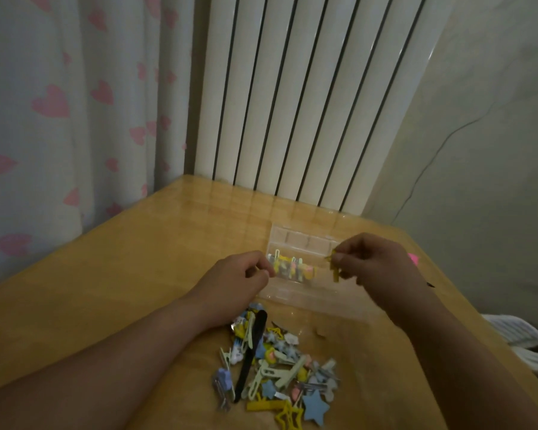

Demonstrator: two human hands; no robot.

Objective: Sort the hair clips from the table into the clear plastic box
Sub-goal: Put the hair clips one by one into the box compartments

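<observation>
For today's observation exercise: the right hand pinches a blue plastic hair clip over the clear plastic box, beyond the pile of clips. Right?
Wrong colour. The head view shows the right hand pinching a yellow plastic hair clip over the clear plastic box, beyond the pile of clips.

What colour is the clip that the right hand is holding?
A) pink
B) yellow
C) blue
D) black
B: the right hand pinches a yellow clip near the clear plastic box.
</observation>
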